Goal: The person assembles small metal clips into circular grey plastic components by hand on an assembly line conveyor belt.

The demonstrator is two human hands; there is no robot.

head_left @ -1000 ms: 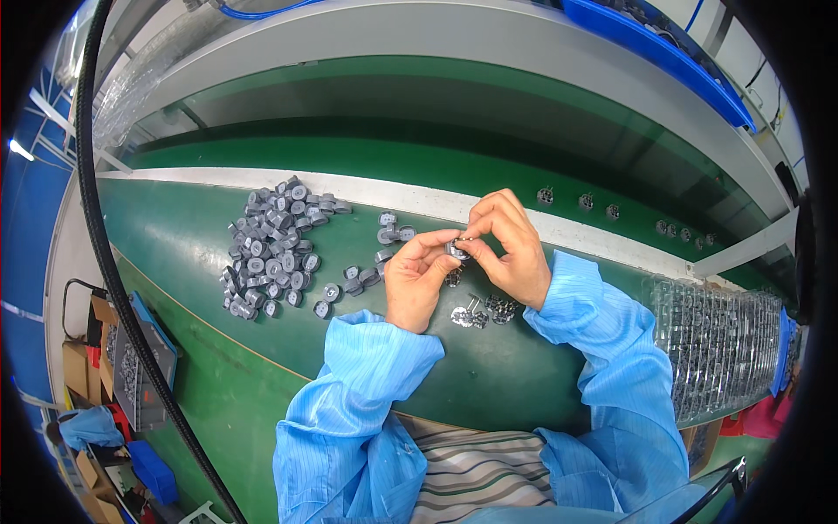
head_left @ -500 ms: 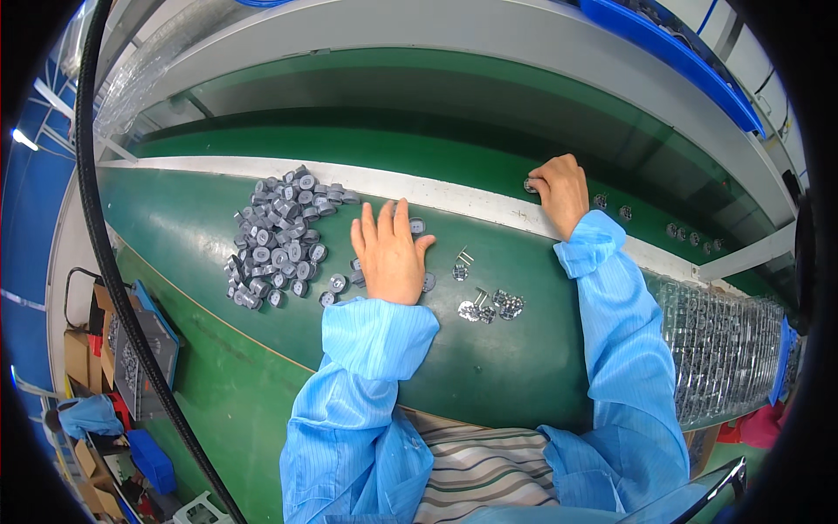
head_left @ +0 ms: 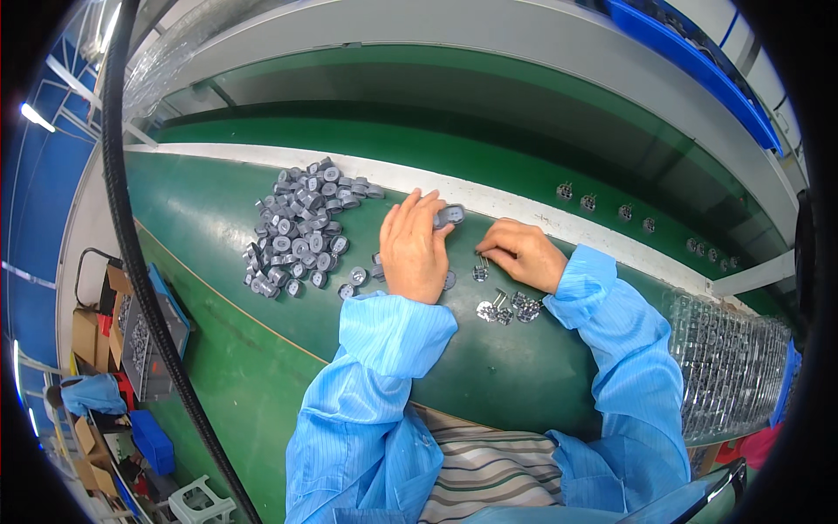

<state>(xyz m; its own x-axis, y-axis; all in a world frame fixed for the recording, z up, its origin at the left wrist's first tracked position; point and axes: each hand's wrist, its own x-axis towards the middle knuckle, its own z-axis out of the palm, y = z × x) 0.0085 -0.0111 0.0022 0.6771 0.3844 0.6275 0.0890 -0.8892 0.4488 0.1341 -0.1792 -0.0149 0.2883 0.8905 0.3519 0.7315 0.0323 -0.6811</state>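
Left hand (head_left: 414,251) over green worktop (head_left: 489,375), thumb and fingers beside a rounded grey cap (head_left: 450,215) near the white strip (head_left: 532,222); cannot tell whether they grip it. Right hand (head_left: 524,254): thumb and forefinger pinched together on the pins of a silvery disc (head_left: 479,274), which sits on the worktop. More pinned discs (head_left: 525,307) just nearer the body. Large heap of grey caps (head_left: 301,231) to the left.

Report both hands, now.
Left hand: loosely curved beside a gray cap; whether it grips cannot be told.
Right hand: pinched closed on the top of a small metal part.
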